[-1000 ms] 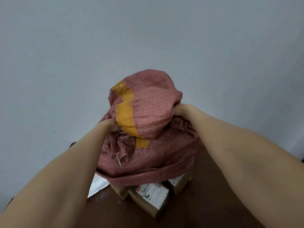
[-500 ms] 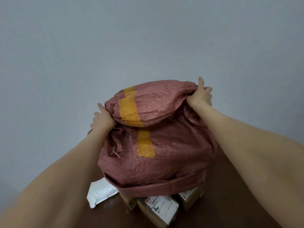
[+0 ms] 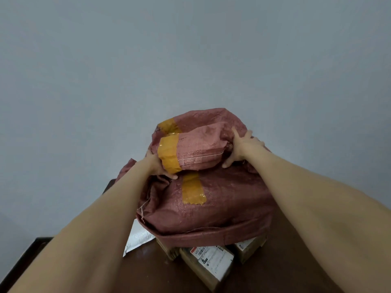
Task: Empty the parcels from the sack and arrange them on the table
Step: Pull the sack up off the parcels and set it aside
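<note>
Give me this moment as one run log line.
step: emptying sack | left hand: grips sack's folded top | right hand: grips other end | boxes, white mailer: on table, partly under sack

We're in a bare, plain room, and it reads as a parcel-handling spot, nothing homely about it. A blank pale grey-blue wall (image 3: pixel 190 60) fills the whole background. Down front, a dark brown wooden worktop (image 3: pixel 148 273). On it sits a reddish woven sack (image 3: pixel 228 210) patched with yellow packing tape (image 3: pixel 193 192), proper courier stuff. Peeking from under its edge: cardboard boxes (image 3: pixel 251 250), the nearest box (image 3: pixel 194 269) wearing a white shipping label (image 3: pixel 213 262) with a barcode. At the left, a white padded mailer (image 3: pixel 137 237). Depot back room, office or home corner? Can't tell.
</note>
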Action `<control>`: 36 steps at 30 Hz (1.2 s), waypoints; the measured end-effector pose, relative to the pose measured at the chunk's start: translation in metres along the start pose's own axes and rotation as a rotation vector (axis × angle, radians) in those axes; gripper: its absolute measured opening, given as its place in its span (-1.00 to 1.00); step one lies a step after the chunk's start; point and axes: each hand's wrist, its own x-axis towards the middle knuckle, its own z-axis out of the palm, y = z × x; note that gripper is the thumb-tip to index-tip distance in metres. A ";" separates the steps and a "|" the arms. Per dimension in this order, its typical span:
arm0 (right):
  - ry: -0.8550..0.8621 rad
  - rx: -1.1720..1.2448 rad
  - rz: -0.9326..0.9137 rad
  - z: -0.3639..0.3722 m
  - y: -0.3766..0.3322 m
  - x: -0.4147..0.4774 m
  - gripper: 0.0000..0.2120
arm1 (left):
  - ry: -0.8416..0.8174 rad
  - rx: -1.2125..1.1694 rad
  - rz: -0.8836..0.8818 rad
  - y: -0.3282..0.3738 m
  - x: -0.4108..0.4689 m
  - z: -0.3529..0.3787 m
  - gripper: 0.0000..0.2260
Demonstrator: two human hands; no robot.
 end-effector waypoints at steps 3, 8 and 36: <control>0.035 -0.063 0.040 0.005 0.004 0.001 0.26 | 0.021 -0.015 -0.157 -0.027 0.047 0.029 0.40; 0.100 -0.023 0.069 0.018 0.005 0.010 -0.02 | 0.120 -0.061 -0.227 -0.002 0.004 0.024 -0.30; 0.441 0.676 0.162 -0.015 0.018 0.010 -0.70 | 0.527 -0.381 -0.293 0.017 -0.022 -0.025 -0.68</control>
